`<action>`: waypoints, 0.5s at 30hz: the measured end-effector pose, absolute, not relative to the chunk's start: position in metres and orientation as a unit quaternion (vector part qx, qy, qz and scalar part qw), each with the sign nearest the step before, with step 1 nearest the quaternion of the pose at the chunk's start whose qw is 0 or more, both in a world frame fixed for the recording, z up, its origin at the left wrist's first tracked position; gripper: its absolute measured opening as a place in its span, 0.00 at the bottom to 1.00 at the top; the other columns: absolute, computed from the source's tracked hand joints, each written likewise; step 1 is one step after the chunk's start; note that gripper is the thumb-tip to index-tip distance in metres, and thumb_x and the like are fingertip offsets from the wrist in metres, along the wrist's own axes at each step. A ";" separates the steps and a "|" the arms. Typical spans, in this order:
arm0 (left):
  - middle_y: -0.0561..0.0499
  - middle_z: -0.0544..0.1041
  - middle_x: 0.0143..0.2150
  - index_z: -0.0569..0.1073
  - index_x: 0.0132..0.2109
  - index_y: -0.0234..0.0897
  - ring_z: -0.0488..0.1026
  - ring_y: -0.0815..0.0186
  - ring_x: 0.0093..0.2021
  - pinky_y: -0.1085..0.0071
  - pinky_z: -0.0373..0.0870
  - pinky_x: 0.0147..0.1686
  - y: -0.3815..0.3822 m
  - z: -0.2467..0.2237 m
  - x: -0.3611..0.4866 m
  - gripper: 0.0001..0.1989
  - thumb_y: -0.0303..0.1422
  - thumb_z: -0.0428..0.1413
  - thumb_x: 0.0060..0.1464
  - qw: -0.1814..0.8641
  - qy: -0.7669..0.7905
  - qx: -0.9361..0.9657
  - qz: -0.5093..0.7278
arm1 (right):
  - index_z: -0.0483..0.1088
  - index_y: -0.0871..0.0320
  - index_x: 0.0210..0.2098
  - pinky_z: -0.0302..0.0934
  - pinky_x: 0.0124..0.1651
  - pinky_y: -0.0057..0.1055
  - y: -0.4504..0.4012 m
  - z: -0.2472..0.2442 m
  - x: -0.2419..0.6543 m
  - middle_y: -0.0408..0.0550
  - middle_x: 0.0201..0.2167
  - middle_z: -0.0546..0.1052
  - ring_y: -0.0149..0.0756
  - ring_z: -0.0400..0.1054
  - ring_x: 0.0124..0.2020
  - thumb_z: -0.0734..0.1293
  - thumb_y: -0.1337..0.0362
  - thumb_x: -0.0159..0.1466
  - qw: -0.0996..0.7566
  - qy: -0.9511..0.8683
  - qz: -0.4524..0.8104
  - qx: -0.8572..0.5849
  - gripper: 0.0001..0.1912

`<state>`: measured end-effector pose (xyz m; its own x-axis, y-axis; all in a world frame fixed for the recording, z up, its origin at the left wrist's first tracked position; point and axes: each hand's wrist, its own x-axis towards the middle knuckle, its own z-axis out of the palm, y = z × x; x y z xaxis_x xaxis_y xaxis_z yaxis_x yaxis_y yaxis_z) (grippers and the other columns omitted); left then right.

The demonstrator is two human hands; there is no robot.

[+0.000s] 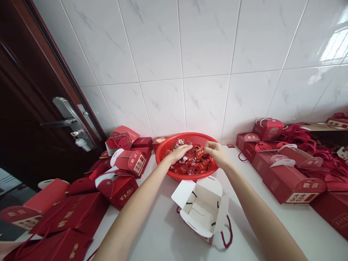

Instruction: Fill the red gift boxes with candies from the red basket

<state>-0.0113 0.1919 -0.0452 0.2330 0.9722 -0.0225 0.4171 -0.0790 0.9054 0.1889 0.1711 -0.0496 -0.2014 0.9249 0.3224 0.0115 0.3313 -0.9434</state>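
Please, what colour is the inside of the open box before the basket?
The open box is white inside; it shows best in the head view.

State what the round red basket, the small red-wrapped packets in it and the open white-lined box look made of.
Round red basket: probably plastic, semi-glossy, with a perforated wall.
Small red-wrapped packets: likely shiny plastic film outside, judging by highlights and crinkles; contents hidden.
Open white-lined box: apparently matte folded card, showing creased, slotted flaps.

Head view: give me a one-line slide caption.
Left hand and right hand among red-wrapped candies in a red plastic basket, an open white-lined gift box in front.
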 end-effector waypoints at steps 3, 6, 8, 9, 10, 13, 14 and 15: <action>0.47 0.76 0.59 0.77 0.51 0.38 0.70 0.58 0.60 0.66 0.64 0.60 0.188 -0.041 -0.010 0.19 0.43 0.52 0.60 0.412 0.547 0.663 0.303 | 0.55 0.54 0.19 0.54 0.28 0.28 0.170 -0.049 0.189 0.37 0.17 0.65 0.29 0.61 0.22 0.66 0.61 0.47 0.521 -0.617 0.475 -0.350 0.12; 0.47 0.80 0.52 0.77 0.49 0.38 0.75 0.58 0.52 0.67 0.70 0.53 0.186 -0.039 -0.011 0.16 0.38 0.53 0.59 0.305 0.591 0.703 0.252 | 0.60 0.54 0.22 0.54 0.27 0.28 0.170 -0.049 0.188 0.37 0.17 0.67 0.29 0.61 0.21 0.66 0.61 0.47 0.539 -0.593 0.474 -0.364 0.08; 0.46 0.80 0.49 0.78 0.47 0.38 0.75 0.55 0.50 0.64 0.70 0.52 0.187 -0.040 -0.013 0.14 0.32 0.56 0.54 0.238 0.623 0.711 0.223 | 0.62 0.54 0.24 0.53 0.25 0.27 0.171 -0.051 0.188 0.38 0.17 0.68 0.28 0.59 0.19 0.66 0.60 0.48 0.559 -0.574 0.463 -0.380 0.08; 0.45 0.80 0.50 0.78 0.46 0.38 0.75 0.53 0.51 0.62 0.69 0.52 0.187 -0.041 -0.014 0.14 0.29 0.57 0.51 0.219 0.633 0.711 0.215 | 0.62 0.54 0.24 0.52 0.24 0.27 0.172 -0.051 0.188 0.38 0.18 0.68 0.28 0.58 0.19 0.66 0.60 0.49 0.568 -0.567 0.455 -0.386 0.08; 0.44 0.79 0.52 0.79 0.44 0.39 0.73 0.51 0.54 0.60 0.67 0.54 0.187 -0.042 -0.014 0.15 0.27 0.58 0.48 0.205 0.638 0.711 0.211 | 0.63 0.54 0.25 0.52 0.24 0.27 0.173 -0.052 0.188 0.38 0.18 0.68 0.28 0.58 0.19 0.66 0.60 0.49 0.574 -0.562 0.449 -0.391 0.08; 0.43 0.75 0.56 0.79 0.42 0.40 0.68 0.47 0.60 0.56 0.63 0.59 0.186 -0.042 -0.012 0.16 0.24 0.59 0.44 0.161 0.643 0.720 0.205 | 0.65 0.55 0.28 0.55 0.25 0.27 0.177 -0.053 0.188 0.38 0.19 0.69 0.28 0.59 0.20 0.66 0.59 0.49 0.588 -0.555 0.437 -0.394 0.09; 0.43 0.75 0.56 0.79 0.43 0.40 0.68 0.47 0.60 0.57 0.62 0.60 0.185 -0.042 -0.010 0.15 0.25 0.60 0.45 0.153 0.625 0.738 0.202 | 0.66 0.55 0.30 0.56 0.26 0.28 0.177 -0.054 0.188 0.38 0.19 0.68 0.29 0.60 0.20 0.66 0.58 0.50 0.592 -0.551 0.438 -0.394 0.09; 0.44 0.76 0.56 0.79 0.43 0.40 0.69 0.48 0.59 0.58 0.62 0.60 0.184 -0.041 -0.007 0.14 0.26 0.60 0.46 0.155 0.592 0.767 0.192 | 0.66 0.54 0.31 0.57 0.26 0.29 0.178 -0.054 0.187 0.37 0.19 0.67 0.29 0.60 0.20 0.66 0.57 0.51 0.595 -0.545 0.440 -0.394 0.10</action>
<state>-0.0069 0.1839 -0.0408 0.2248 0.9682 0.1101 0.8494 -0.2501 0.4647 0.1875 0.1783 -0.0537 0.0179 0.9530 0.3023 -0.0949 0.3027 -0.9484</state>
